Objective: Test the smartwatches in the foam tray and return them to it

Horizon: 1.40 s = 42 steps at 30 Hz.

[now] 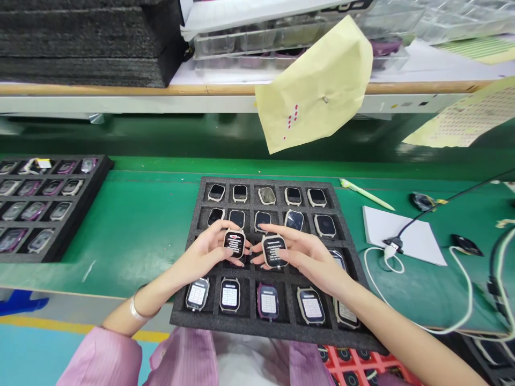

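My left hand (215, 246) grips a smartwatch case (234, 243) without a strap, its lit screen showing white text and a red mark. Beside it, my right hand (300, 249) holds a second strapless smartwatch (274, 251), also lit with white text on black. Both thumbs rest on the screens. Below the hands lies a black foam tray (249, 323) with watches in its compartments. Its front row has lit white screens, including a purple-framed smartwatch (267, 301); the back rows look dark. My hands and forearms hide part of the third row.
Another foam tray (105, 169) of watches lies at the left. To the right are a green pen (366, 194), white paper (422, 238) and a white cable (469, 289). A yellow sheet (314, 86) hangs from the shelf edge. A red tray (341, 370) sits below the bench.
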Tool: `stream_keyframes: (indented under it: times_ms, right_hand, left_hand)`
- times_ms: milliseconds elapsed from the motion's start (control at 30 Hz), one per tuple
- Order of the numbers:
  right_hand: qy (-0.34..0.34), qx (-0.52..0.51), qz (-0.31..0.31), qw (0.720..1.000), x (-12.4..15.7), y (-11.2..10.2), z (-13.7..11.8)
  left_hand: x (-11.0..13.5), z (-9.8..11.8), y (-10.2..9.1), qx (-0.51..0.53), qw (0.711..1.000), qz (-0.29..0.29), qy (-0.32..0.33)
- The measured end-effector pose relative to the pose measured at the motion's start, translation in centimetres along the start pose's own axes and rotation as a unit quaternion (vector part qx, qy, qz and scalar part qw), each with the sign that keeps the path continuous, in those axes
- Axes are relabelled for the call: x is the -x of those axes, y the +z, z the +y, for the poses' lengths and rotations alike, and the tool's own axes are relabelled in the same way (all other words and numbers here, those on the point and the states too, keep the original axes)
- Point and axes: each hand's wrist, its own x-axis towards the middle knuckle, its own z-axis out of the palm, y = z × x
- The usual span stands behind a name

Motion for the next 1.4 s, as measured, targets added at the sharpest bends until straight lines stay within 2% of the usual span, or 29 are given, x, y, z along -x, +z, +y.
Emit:
stream_keyframes:
  times_ms: [200,367,433,467,533,600,667,733,867,933,1067,1100,1133,1167,1267,1333,1400]
  right_hand:
    - [0.005,0.054,-0.001,0.999,0.2,0.1,-0.2]
    - [0.011,0.054,-0.079,0.995,0.5,0.0,0.0]
    - [0.01,0.124,-0.078,0.989,0.4,-0.2,0.2]
    - [0.001,0.19,-0.071,0.979,0.3,-0.4,0.4]
    - [-0.036,0.359,-0.058,0.931,0.0,-0.8,0.7]
    - [-0.08,0.508,-0.051,0.856,-0.2,-1.2,0.9]
    - [-0.105,0.592,-0.058,0.797,-0.3,-1.4,0.8]
    - [-0.115,0.63,-0.067,0.765,-0.4,-1.5,0.6]
    - [-0.152,0.645,-0.111,0.74,-1.1,-0.8,0.1]
    - [-0.174,0.658,-0.136,0.719,-1.9,0.1,0.4]
    - [-0.173,0.738,-0.142,0.636,-3.7,2.8,1.9]
    - [-0.16,0.754,-0.129,0.624,-4.1,3.5,2.3]
    - [-0.144,0.762,-0.106,0.623,-4.3,4.0,2.5]
    - [-0.129,0.758,-0.077,0.635,-4.4,4.4,2.7]
    - [-0.103,0.691,-0.02,0.715,-4.4,4.4,2.6]
    - [-0.114,0.615,-0.039,0.779,-4.1,3.8,2.4]
    - [-0.129,0.512,-0.058,0.847,-3.6,3.2,1.9]
  left_hand:
    - [0.0,-0.1,0.0,-0.003,1.0,0.001,0.008]
    - [0.2,0.0,-0.2,-0.01,1.0,0.01,0.015]
    - [0.4,0.1,-0.2,-0.012,1.0,0.021,0.01]
    - [0.5,0.2,-0.2,-0.011,1.0,0.027,0.006]
    - [0.7,0.2,-0.3,-0.01,0.999,0.032,-0.001]
    - [0.8,0.2,-0.4,-0.01,0.999,0.032,-0.002]
    - [1.0,0.1,-0.5,-0.012,0.999,0.032,0.0]
    - [1.1,0.1,-0.6,-0.017,0.999,0.034,-0.002]
    - [1.3,0.4,-0.7,-0.016,0.999,0.037,0.001]
    - [1.4,0.5,-0.7,-0.012,0.999,0.03,0.002]
    - [1.9,0.6,-1.0,-0.023,1.0,0.019,0.007]
    - [2.1,0.5,-1.1,-0.032,0.999,0.018,0.011]
    - [2.3,0.5,-1.3,-0.044,0.999,0.017,0.017]
    - [2.5,0.3,-1.5,-0.063,0.998,0.016,0.022]
    - [3.1,-0.3,-2.4,-0.189,0.981,0.033,0.042]
    - [3.4,-0.8,-3.2,-0.33,0.94,0.057,0.063]
    - [3.6,-1.0,-3.9,-0.46,0.882,0.061,0.085]
